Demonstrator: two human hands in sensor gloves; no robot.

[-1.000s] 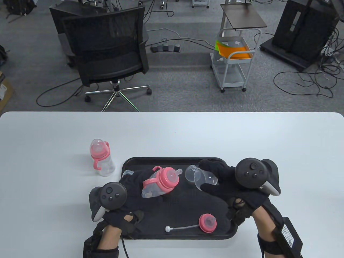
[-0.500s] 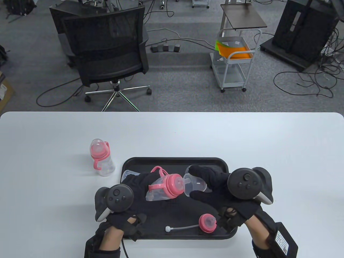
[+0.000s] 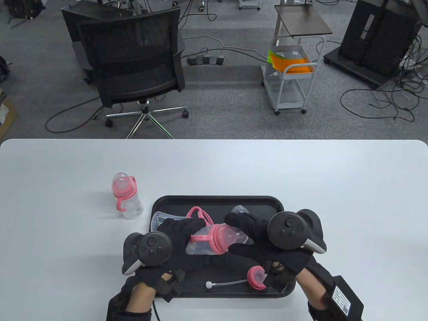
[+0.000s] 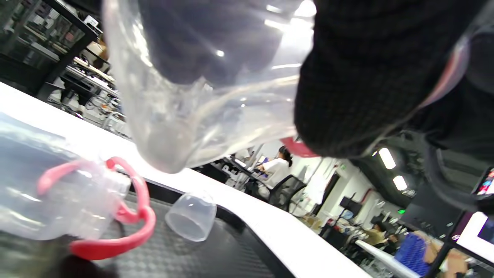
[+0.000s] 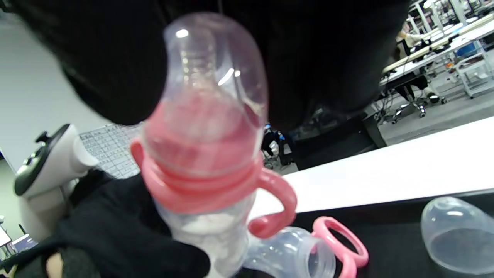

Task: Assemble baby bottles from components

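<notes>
My left hand (image 3: 177,235) grips the clear body of a baby bottle (image 3: 200,246) that lies nearly level above the black tray (image 3: 217,200). The bottle has a pink handled collar (image 3: 219,239). My right hand (image 3: 254,230) holds a clear cap (image 3: 238,237) pressed over that collar. In the right wrist view the cap (image 5: 216,69) sits over the pink collar (image 5: 200,181). In the left wrist view the bottle's clear base (image 4: 185,100) fills the top, between my gloved fingers (image 4: 359,77).
An assembled bottle (image 3: 126,197) stands on the table left of the tray. On the tray lie an open bottle body (image 3: 158,220) with a pink handle ring (image 3: 198,214), a spare clear cap (image 3: 240,210), a pink nipple collar (image 3: 256,277) and a straw (image 3: 224,284).
My right hand carried the clear cap leftward and pushed it onto the bottle's pink top. My left hand tipped the bottle toward level and shifted right and nearer.
</notes>
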